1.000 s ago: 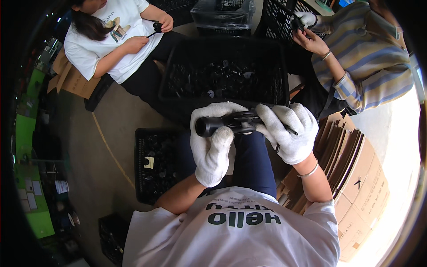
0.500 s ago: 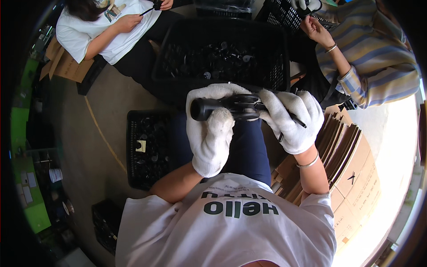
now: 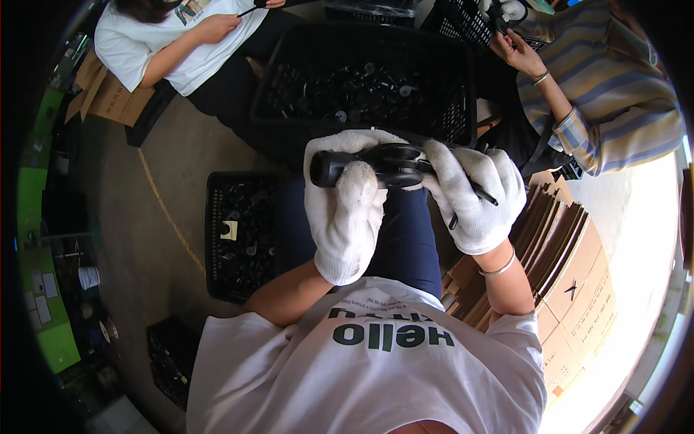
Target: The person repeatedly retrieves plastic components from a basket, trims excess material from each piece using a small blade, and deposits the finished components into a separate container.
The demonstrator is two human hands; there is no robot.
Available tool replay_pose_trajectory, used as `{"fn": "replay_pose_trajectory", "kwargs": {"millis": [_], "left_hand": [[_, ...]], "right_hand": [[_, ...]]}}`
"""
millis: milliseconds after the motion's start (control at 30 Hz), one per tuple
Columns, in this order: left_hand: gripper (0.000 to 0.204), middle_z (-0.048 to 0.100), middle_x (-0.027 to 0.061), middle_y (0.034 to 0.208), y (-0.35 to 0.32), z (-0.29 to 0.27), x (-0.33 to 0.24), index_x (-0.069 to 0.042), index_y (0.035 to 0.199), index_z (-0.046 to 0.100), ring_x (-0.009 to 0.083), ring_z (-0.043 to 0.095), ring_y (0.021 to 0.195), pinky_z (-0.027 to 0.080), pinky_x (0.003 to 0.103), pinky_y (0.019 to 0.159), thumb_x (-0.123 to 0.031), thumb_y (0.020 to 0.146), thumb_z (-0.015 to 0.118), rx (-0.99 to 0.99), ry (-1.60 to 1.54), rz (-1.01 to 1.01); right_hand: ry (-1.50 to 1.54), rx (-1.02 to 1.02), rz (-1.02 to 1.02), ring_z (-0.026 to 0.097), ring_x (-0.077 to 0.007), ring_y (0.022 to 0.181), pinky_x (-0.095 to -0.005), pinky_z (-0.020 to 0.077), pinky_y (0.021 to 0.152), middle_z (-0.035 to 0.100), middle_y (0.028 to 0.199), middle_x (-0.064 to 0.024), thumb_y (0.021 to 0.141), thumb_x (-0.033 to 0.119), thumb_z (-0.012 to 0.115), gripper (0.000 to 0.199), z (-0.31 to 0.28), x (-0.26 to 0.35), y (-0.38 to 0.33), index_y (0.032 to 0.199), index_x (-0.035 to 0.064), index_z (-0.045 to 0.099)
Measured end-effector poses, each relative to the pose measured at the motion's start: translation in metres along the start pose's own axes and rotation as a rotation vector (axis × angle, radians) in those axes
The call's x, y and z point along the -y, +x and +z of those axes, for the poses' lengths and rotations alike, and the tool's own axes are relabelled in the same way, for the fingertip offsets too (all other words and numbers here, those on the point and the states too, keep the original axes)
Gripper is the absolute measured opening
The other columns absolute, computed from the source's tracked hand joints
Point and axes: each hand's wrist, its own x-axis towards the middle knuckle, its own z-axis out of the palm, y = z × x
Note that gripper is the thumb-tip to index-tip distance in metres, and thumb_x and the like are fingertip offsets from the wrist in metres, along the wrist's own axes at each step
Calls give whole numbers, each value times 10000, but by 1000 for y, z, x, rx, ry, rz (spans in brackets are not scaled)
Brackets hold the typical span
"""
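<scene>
My left hand [image 3: 347, 217], in a white knitted glove, is closed round a black plastic part [image 3: 390, 160]. The part has a round hollow tube end pointing left and two rounded disc-like pieces side by side toward the right. My left thumb presses on its near side. Close against its right end, my right hand [image 3: 477, 195], gloved alike, is closed with fingers bent. Slim black pieces [image 3: 484, 194] stick out between the right fingers; their kind cannot be made out. The fingers hide where these pieces meet the part.
Beyond my hands stands a large black crate [image 3: 289, 72] of small black parts. A smaller black crate [image 3: 211, 239] of similar parts sits left of my legs. Flattened cardboard boxes [image 3: 571, 289] stack at my right. Two co-workers sit opposite, each handling black pieces.
The black part has turned slightly in my left hand, and its two discs look wider apart. Both hands keep their hold. The right co-worker's hands have shifted a little.
</scene>
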Motion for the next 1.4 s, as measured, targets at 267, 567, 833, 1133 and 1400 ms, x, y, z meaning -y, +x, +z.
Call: {"fn": "replay_pose_trajectory", "kwargs": {"millis": [267, 567, 833, 1133, 1400], "left_hand": [[310, 528, 190, 1037, -3, 3, -5, 6, 1096, 391, 212, 580, 900, 522, 332, 779, -253, 950, 476, -23, -255, -59], [299, 531, 202, 1039, -3, 1, -6, 6, 1092, 390, 206, 581, 888, 526, 323, 766, -237, 947, 484, -16, -269, -72], [264, 532, 199, 1039, -2, 2, -9, -6, 1094, 393, 207, 579, 899, 527, 325, 775, -214, 952, 471, -11, -243, -40], [333, 520, 195, 1025, -7, 9, -10, -16, 1084, 396, 247, 567, 858, 520, 399, 738, -329, 972, 372, -86, -154, -76], [344, 533, 193, 1008, -6, 8, -11, -6, 1061, 414, 243, 570, 842, 507, 377, 721, -336, 974, 365, -104, -175, -118]], "right_hand": [[12, 38, -85, 452, -139, 606, -260, 379, 471, 478, 775, 28, 617, 306, 659, 437, -7, -7, 5, 1041, 201, 663], [-9, 49, -47, 459, -138, 603, -262, 378, 475, 481, 766, 30, 622, 298, 655, 422, -9, -1, 7, 1034, 208, 664], [-10, 102, -47, 475, -137, 615, -268, 372, 473, 497, 777, 30, 632, 285, 657, 425, -11, 1, 8, 1048, 202, 658], [-9, 39, 14, 472, -142, 605, -262, 376, 477, 498, 774, 5, 631, 271, 669, 444, -6, 10, 1, 1064, 178, 654], [3, 87, -44, 461, -138, 587, -264, 370, 456, 478, 736, 21, 632, 270, 676, 428, -14, 2, 9, 1050, 182, 656]]}}
